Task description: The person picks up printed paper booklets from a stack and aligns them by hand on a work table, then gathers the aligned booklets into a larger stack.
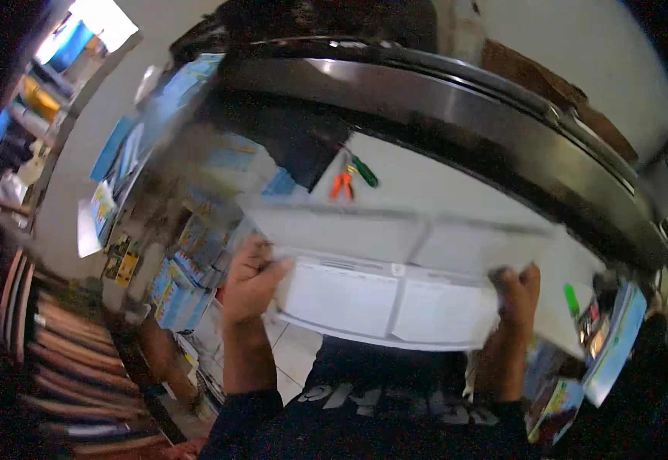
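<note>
A wide white printed sheet, ruled into two large panels with a line down the middle, is held up in front of my torso. My left hand pinches its left edge, thumb on top. My right hand grips the opposite edge with curled fingers, slightly blurred. The upper part of the sheet is smeared by motion, so I cannot tell whether it is one sheet or several layers. Beyond it, orange-handled pliers and a green-handled screwdriver lie together on the white tabletop.
A long metal bar spans the table's far side. Stacked blue booklets stand at the left, and more light-blue printed pieces at the right. A bright green object lies near the right edge. Piled bundles fill the lower left.
</note>
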### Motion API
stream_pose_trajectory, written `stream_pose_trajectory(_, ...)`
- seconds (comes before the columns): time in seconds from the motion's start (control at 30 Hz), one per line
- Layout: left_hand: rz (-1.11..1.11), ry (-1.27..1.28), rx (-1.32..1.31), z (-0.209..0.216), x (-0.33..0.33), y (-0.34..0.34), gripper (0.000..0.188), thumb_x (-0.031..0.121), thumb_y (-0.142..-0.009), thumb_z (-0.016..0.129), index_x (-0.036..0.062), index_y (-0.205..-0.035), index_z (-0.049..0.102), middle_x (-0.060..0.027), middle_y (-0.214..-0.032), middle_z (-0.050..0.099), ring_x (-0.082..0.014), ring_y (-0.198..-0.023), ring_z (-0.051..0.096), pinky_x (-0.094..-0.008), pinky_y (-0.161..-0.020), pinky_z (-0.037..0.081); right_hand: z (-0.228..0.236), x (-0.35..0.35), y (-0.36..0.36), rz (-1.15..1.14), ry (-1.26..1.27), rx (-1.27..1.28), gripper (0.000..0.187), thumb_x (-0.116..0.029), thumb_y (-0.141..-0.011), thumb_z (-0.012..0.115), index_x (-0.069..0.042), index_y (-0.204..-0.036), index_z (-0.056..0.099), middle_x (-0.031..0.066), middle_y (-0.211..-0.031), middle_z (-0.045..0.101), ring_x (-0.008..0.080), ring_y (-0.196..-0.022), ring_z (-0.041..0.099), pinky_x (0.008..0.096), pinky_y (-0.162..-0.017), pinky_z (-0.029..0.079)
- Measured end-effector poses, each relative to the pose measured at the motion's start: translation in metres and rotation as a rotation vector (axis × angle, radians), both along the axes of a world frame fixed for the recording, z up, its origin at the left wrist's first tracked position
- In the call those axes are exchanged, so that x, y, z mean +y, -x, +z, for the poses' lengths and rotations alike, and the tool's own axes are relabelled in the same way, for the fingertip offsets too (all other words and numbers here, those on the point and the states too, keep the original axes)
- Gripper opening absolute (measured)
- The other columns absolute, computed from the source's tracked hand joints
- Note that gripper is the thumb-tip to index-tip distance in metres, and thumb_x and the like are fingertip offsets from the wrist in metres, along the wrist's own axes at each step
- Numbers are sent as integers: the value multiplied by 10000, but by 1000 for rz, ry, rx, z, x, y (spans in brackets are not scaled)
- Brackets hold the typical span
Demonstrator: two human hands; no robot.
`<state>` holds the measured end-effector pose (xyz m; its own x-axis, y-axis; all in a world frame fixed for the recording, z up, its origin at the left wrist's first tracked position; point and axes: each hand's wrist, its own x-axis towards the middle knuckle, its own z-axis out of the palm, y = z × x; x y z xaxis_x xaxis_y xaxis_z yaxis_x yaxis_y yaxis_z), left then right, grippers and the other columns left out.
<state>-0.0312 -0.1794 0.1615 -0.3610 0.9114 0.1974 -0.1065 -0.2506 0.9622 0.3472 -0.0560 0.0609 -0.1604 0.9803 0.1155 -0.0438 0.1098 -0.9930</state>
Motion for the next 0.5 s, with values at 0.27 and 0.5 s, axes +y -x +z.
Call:
stream_pose_trajectory(0.27,-607,-41,619,22,114,6,91,57,-838,656,18,-920,660,-123,-968,690,-223,-884,669,-337,-784,518,94,25,29,259,-75,-176,633,-486,-741,690,54,-1066,633,182,-1015,679,296,-939,650,410,-892,485)
stream_pose_trajectory(0.5,-823,-182,508,39,200,21,133,72,-861,596,25,-962,669,-148,-952,686,-300,-875,658,-370,-772,505,109,108,116,846,-81,-747,256,-244,-920,564,-53,-1063,658,200,-932,661,298,-775,620,374,-652,497)
